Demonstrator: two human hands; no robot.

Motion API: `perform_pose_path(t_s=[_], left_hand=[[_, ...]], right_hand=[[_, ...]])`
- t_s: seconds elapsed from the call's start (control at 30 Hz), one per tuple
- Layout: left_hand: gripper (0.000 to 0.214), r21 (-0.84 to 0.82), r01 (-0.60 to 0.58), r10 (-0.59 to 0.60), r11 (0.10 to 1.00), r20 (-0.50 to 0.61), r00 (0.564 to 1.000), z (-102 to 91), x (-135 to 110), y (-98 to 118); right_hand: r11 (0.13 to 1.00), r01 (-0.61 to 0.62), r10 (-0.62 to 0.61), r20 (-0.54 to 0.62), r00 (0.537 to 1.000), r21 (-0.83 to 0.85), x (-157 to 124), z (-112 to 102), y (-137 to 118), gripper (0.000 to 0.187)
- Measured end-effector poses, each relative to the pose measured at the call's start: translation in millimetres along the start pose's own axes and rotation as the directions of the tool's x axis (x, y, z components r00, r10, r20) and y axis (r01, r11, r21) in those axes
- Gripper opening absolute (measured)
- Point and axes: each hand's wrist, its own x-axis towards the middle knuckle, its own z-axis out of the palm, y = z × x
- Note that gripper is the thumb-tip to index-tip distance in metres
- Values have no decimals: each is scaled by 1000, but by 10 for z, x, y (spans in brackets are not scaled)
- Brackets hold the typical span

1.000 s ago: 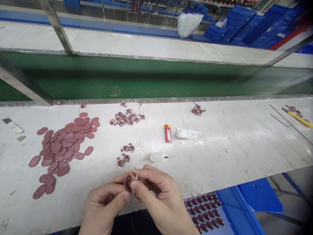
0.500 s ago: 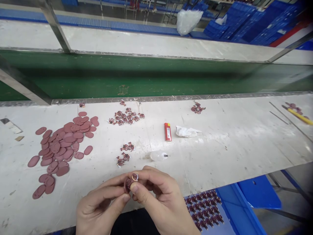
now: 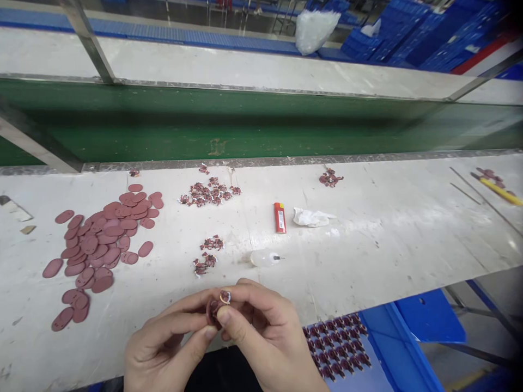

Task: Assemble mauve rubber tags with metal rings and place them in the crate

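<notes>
1. The left hand (image 3: 163,348) and the right hand (image 3: 269,332) meet just above the near edge of the bench, both closed to a tight pinch. Between their thumbs and forefingers they grip a small maroon piece (image 3: 213,311).
2. A pale ring (image 3: 225,296) sits at the top of that piece, just above the right thumb. It is too small to tell how the two are joined.
3. Below and to the right of the right hand, a blue tray (image 3: 382,348) holds rows of small maroon shapes (image 3: 337,345).
4. Just ahead of the hands, a translucent plastic bottle (image 3: 263,258) with a fine metal tip lies on its side on the white work bench (image 3: 388,256). Ahead and to the left is a small cluster of maroon pieces (image 3: 208,251).
5. Far to the left of the left hand lies a spread of flat maroon ovals (image 3: 98,239).
6. Farther ahead of the right hand are a red lighter (image 3: 279,218) and crumpled tissue (image 3: 310,217), touching neither hand. Ahead of the left hand is a larger cluster of maroon pieces (image 3: 208,193).
7. Well to the right, a yellow-handled tool (image 3: 500,190) lies at the bench's far corner.
8. Beyond the bench run a green conveyor belt (image 3: 204,125) and, past it, stacked blue crates (image 3: 388,38) and a white plastic bag (image 3: 316,31).
</notes>
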Motion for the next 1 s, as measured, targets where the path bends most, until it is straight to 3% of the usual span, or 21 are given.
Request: perform_pose_path(t_s=[0.73,1.0], left_hand=[[10,29,-24,24,999,7,1000,-19,25,26],[6,132,-102,84,986,135,987,-142,76,-31]], right_hand=[[999,8,-7,-15,1000,40,-33,28,55,11],[979,-69,62,44,997,194,23,-16,156,18]])
